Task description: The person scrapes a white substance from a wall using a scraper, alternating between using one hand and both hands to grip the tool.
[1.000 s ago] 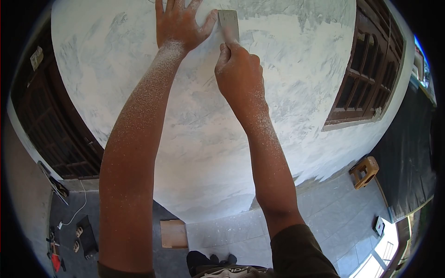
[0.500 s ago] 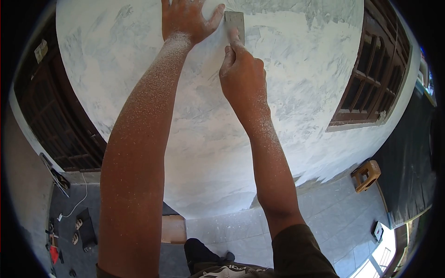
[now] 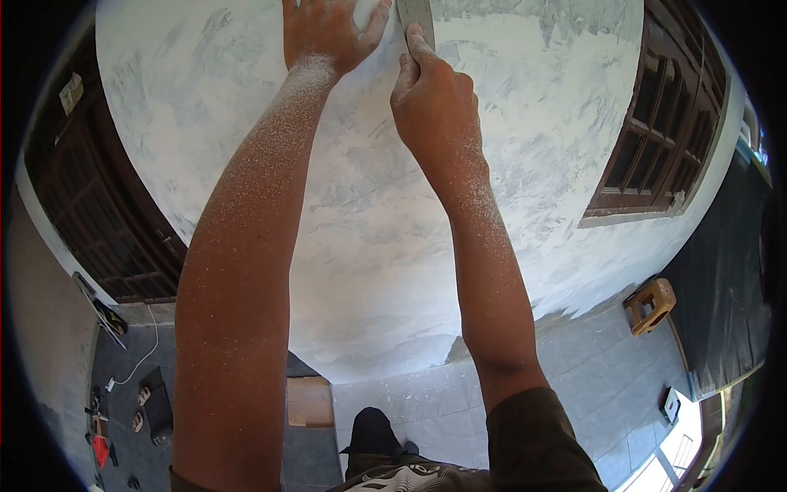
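Observation:
My right hand [image 3: 438,94] grips a putty knife [image 3: 416,15], its thumb and forefinger toward the blade, which lies near the wall and runs up to the top edge of the view. The wall [image 3: 369,213] is white with grey smears of filler. To the left, my left hand [image 3: 328,33] has its fingers spread, seemingly flat against the wall; the fingertips are cut off by the frame. White dust coats both wrists and forearms.
A dark wooden window [image 3: 656,123] is at the right, a dark wooden door [image 3: 98,197] at the left. On the tiled floor are a brown stool [image 3: 650,306], a white cable [image 3: 146,357], sandals [image 3: 141,410] and a piece of board [image 3: 310,402].
My right hand and the putty knife have moved upward, and the blade's end has left the view. My left hand has shifted slightly up in the view, its fingers still spread.

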Demonstrator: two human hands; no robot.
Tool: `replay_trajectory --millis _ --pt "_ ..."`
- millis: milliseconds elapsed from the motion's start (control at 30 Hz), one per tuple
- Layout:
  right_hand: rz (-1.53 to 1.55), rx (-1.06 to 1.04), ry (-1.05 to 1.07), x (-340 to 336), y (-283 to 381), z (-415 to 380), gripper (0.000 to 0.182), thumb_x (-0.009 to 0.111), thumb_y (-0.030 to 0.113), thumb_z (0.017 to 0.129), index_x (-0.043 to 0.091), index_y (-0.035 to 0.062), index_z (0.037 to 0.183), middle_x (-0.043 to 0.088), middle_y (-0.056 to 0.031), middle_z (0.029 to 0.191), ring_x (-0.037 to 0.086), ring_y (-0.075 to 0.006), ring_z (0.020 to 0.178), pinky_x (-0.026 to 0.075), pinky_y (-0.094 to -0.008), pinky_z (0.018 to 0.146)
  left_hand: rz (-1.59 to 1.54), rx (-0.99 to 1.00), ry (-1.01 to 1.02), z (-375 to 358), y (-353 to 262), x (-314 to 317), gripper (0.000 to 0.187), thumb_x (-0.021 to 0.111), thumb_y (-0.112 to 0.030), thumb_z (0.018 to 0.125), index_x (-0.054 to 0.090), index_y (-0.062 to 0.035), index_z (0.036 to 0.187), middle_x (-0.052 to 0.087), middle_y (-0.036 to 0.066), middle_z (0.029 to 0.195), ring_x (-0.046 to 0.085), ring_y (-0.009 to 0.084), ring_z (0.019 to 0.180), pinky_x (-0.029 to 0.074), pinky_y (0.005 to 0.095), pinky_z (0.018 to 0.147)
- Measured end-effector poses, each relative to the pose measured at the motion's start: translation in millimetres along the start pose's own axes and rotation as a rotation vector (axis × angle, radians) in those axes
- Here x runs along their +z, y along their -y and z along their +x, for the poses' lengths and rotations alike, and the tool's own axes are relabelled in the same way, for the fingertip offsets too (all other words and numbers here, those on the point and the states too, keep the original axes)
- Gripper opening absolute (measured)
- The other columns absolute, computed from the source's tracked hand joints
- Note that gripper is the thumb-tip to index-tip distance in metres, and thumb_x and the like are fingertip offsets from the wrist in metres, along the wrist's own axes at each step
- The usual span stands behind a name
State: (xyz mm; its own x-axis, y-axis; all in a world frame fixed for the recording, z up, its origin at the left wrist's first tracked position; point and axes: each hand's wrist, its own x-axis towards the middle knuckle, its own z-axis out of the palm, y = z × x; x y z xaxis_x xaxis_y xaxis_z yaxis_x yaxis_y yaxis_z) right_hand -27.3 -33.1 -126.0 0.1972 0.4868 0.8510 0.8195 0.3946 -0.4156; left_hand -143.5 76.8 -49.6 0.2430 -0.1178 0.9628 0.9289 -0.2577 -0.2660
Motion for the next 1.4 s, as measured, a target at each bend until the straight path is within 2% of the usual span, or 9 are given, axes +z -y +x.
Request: replay_trajectory --millis 133,467,733,867,1067,1167,1267,1333,1400 --pt "-0.021 0.065 0.056 2.6 -0.8 -22.7 0.037 0.048 0.017 0.102 0.056 0.0052 0.136 0.070 -0.0214 0.074 0.071 -0.0304 0.063 0.059 -0.0398 0.061 -0.033 -0.008 0.016 0.3 0.0 -1.9 0.065 0.052 -0.043 0.093 0.037 -0.0183 0.151 0.017 0.014 0.162 0.011 0.0284 0.151 0.007 0.0532 0.122" --pt "0.007 0.044 -0.005 5.6 1.9 -15.2 0.037 0.048 0.017 0.101 0.056 0.0041 0.135 0.070 -0.0222 0.078 0.072 -0.0304 0.066 0.060 -0.0409 0.065 -0.010 -0.027 0.016 -0.3 0.0 -1.9 0.069 0.055 -0.046 0.092 0.035 -0.0203 0.152 0.014 0.015 0.163 0.011 0.0290 0.151 0.008 0.0525 0.122" --pt "-0.006 0.045 -0.007 1.2 4.2 -1.3 0.037 0.048 0.017 0.101 0.056 0.0047 0.135 0.071 -0.0210 0.077 0.072 -0.0288 0.066 0.060 -0.0373 0.065 0.014 -0.106 -0.060 3.0 -2.8 0.7 0.071 0.057 -0.049 0.089 0.037 -0.0192 0.151 0.013 0.021 0.162 0.011 0.0336 0.151 0.008 0.0535 0.121" --pt "0.024 -0.019 -0.023 8.2 -6.4 -10.8 0.040 0.048 0.017 0.101 0.052 0.0013 0.138 0.070 -0.0241 0.079 0.072 -0.0329 0.068 0.060 -0.0419 0.059 -0.027 -0.121 -0.031 4.6 -2.9 -1.0 0.073 0.058 -0.050 0.089 0.036 -0.0193 0.151 0.012 0.021 0.162 0.011 0.0340 0.151 0.008 0.0542 0.121" --pt "0.013 0.005 -0.026 0.7 3.4 -0.3 0.040 0.049 0.016 0.101 0.052 0.0010 0.138 0.070 -0.0239 0.078 0.072 -0.0319 0.068 0.060 -0.0414 0.059 -0.024 -0.118 -0.044 2.8 -1.7 0.3 0.074 0.058 -0.050 0.088 0.036 -0.0198 0.152 0.012 0.021 0.162 0.010 0.0355 0.151 0.007 0.0557 0.121" --pt "-0.029 0.038 0.001 4.1 -5.4 -14.5 0.036 0.048 0.016 0.102 0.057 0.0039 0.134 0.071 -0.0205 0.078 0.073 -0.0288 0.066 0.060 -0.0372 0.064 -0.012 -0.125 -0.059 1.5 -3.8 1.7 0.074 0.059 -0.049 0.088 0.036 -0.0200 0.152 0.012 0.021 0.162 0.010 0.0354 0.151 0.007 0.0561 0.120" --pt "0.014 -0.017 -0.003 5.5 -6.0 -7.8 0.040 0.048 0.016 0.101 0.052 0.0012 0.138 0.071 -0.0230 0.080 0.073 -0.0322 0.070 0.060 -0.0418 0.060 -0.002 -0.132 -0.041 2.9 -4.4 0.7 0.074 0.059 -0.050 0.088 0.036 -0.0198 0.152 0.012 0.021 0.162 0.010 0.0354 0.151 0.007 0.0563 0.120" --pt "-0.016 0.002 -0.048 2.3 2.7 7.8 0.037 0.049 0.017 0.102 0.056 0.0045 0.135 0.071 -0.0203 0.076 0.072 -0.0274 0.064 0.059 -0.0380 0.061 0.000 -0.133 -0.047 2.1 -5.1 -0.2 0.074 0.059 -0.050 0.088 0.036 -0.0197 0.152 0.012 0.021 0.162 0.010 0.0353 0.151 0.007 0.0562 0.120" --pt "-0.020 0.008 -0.034 -1.2 2.3 3.9 0.037 0.048 0.017 0.102 0.056 0.0044 0.135 0.071 -0.0200 0.075 0.072 -0.0271 0.064 0.059 -0.0380 0.061 -0.007 -0.135 -0.041 3.1 -5.7 -0.8 0.074 0.059 -0.049 0.088 0.036 -0.0198 0.152 0.012 0.021 0.162 0.009 0.0353 0.151 0.007 0.0562 0.120"
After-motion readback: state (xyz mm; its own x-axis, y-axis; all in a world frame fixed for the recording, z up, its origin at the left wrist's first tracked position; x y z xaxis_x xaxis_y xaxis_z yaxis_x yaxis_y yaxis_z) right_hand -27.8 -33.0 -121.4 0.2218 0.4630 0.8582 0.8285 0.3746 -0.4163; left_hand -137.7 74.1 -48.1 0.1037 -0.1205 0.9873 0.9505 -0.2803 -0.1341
